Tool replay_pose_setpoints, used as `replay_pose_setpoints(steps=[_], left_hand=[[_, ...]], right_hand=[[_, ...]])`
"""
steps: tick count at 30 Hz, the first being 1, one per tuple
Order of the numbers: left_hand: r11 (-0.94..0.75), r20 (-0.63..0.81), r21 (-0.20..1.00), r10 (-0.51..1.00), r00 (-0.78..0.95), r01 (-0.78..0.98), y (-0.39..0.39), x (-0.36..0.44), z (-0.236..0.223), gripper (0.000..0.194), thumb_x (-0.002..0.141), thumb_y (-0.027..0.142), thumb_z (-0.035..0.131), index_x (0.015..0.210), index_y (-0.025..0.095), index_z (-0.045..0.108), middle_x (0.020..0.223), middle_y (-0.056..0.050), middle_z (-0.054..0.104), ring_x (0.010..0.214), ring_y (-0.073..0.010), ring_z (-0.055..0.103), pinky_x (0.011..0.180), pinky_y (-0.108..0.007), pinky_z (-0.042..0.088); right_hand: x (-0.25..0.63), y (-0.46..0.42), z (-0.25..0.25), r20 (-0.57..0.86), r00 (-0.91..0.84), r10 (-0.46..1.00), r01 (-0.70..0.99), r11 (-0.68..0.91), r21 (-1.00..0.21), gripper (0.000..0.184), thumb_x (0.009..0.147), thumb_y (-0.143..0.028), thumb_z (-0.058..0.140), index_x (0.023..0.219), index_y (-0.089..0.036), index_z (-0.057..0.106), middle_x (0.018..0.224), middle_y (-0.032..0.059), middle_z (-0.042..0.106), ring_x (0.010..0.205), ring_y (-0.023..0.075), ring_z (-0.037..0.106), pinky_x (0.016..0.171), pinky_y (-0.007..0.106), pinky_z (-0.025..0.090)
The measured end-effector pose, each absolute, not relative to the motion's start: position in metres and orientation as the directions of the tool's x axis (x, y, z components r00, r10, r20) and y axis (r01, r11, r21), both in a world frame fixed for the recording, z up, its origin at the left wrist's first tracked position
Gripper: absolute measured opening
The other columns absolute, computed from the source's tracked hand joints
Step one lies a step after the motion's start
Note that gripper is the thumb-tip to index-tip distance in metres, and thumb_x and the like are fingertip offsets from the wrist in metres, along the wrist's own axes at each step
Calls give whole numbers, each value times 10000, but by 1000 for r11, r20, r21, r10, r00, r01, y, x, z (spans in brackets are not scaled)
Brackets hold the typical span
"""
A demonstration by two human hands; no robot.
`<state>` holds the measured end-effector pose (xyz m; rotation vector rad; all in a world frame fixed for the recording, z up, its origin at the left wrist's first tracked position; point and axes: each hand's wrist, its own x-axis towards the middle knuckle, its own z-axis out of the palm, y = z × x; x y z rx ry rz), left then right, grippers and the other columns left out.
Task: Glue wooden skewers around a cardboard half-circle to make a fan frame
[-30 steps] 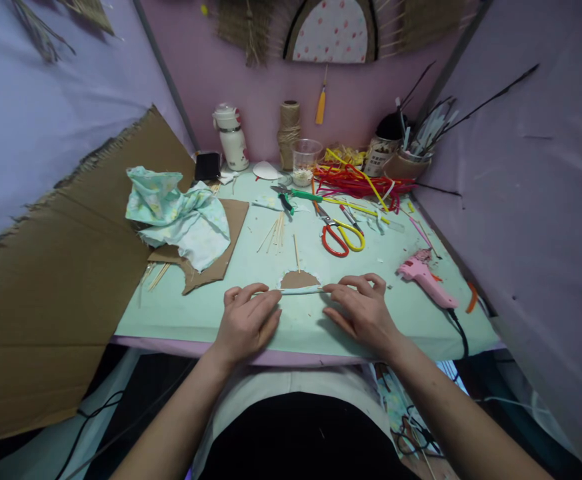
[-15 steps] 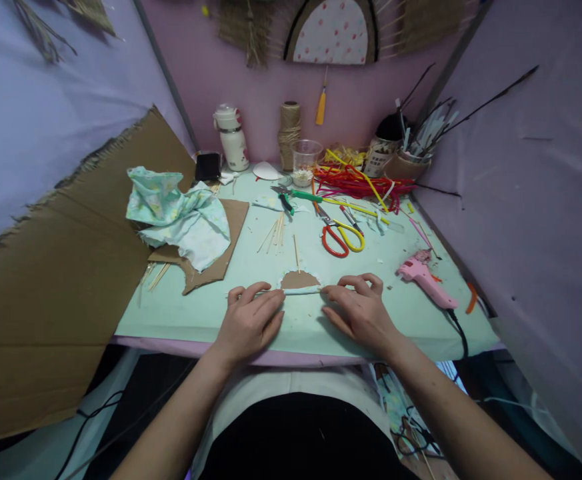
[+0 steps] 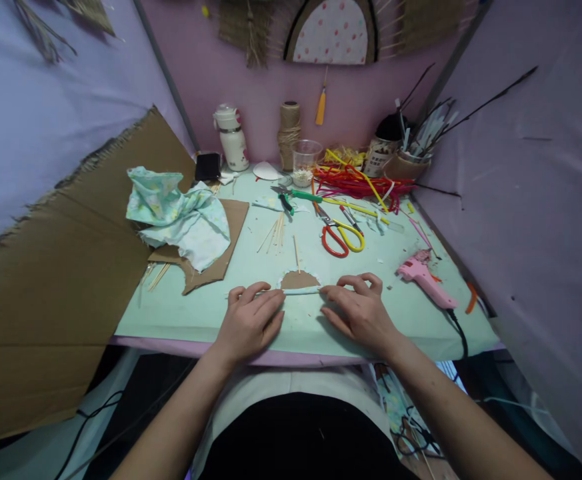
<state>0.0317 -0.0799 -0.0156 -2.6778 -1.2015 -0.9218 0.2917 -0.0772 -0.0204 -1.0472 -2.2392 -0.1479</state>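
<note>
A small brown cardboard half-circle (image 3: pixel 299 280), edged with pale mint fabric, lies flat near the table's front. Its straight side is a rolled fabric strip (image 3: pixel 301 291), and a thin wooden stick (image 3: pixel 297 253) points away from its curved top. My left hand (image 3: pixel 251 317) rests at the strip's left end, fingers bent, fingertips touching it and thumb apart. A thin stick tip shows left of that hand. At the right end, my right hand (image 3: pixel 357 308) touches the strip with its index fingertip, thumb spread away. The undersides of both hands are hidden.
Red-and-yellow scissors (image 3: pixel 343 239), green-handled pliers (image 3: pixel 298 195) and loose sticks (image 3: pixel 277 233) lie beyond the hands. A pink glue gun (image 3: pixel 427 279) with its cord is at right. Crumpled floral fabric (image 3: pixel 181 217) covers cardboard (image 3: pixel 233 230) at left. Pipe cleaners (image 3: pixel 355 183) lie behind.
My right hand has shifted very slightly to the left. My left hand and the half-circle stay where they were.
</note>
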Motion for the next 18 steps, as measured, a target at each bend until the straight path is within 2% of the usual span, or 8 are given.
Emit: replay_pose_setpoints(steps=[18], left_hand=[[-682,531,186,676,512,708,-80,33,-15,227,929,194,548,1134,211,643,1093,-46,754,1090,-253,607,854,-412,306]], right_hand=[[290,-78,-18,590,-480,649,734,665,-135,83,925,-266,607,987,-211,597,952,3,762,947,203,605,936,429,256]])
